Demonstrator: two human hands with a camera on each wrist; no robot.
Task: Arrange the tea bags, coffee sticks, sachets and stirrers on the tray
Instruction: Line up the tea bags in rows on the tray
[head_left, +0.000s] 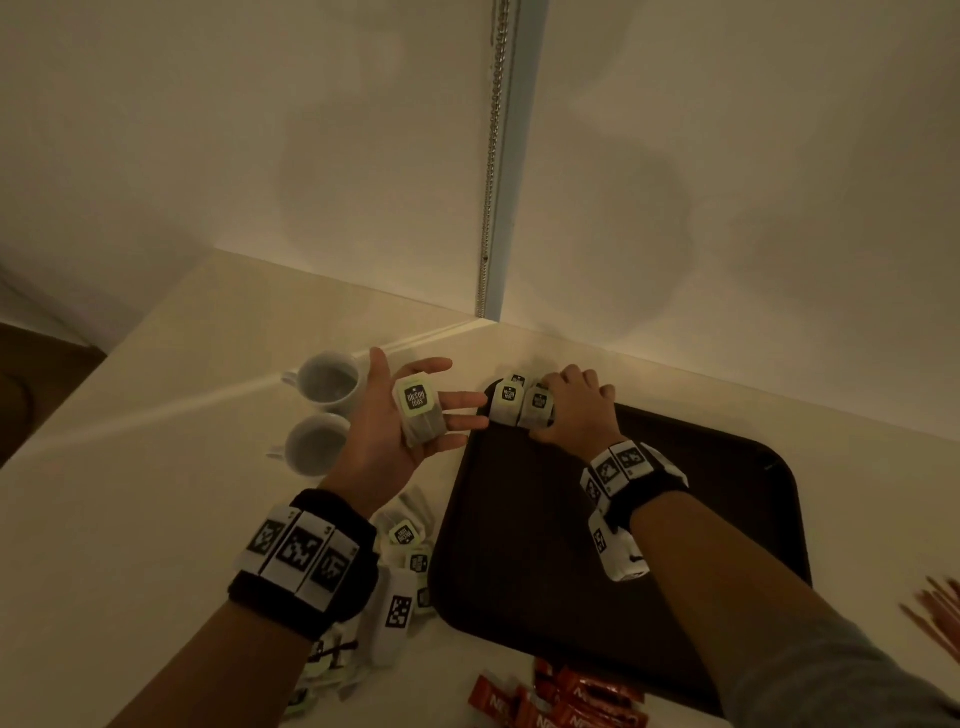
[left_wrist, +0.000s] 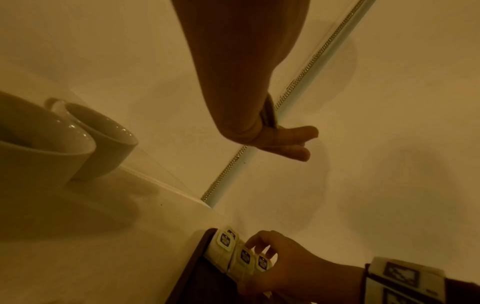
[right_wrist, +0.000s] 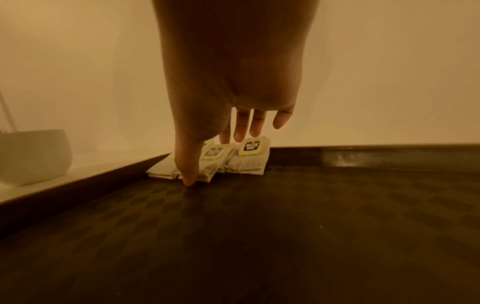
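Observation:
A dark brown tray (head_left: 675, 519) lies on the pale counter. Several white tea bags with green-edged tags (head_left: 506, 400) lean in a row in its far left corner, also seen in the left wrist view (left_wrist: 224, 240) and the right wrist view (right_wrist: 249, 158). My right hand (head_left: 576, 410) rests its straight fingers on the tops of these bags, and its thumb (right_wrist: 187, 172) touches the tray floor in front of them. My left hand (head_left: 374, 415) hovers palm up just left of the tray. A small stack of tea bags (head_left: 418, 410) lies on its spread fingers.
Two white cups (head_left: 330, 382) (head_left: 314, 447) stand left of the tray, close behind my left hand. A pile of loose tea bags (head_left: 405, 535) lies under my left wrist. Red coffee sticks (head_left: 561, 701) lie at the near edge, wooden stirrers (head_left: 935, 613) at the far right. Walls close the back.

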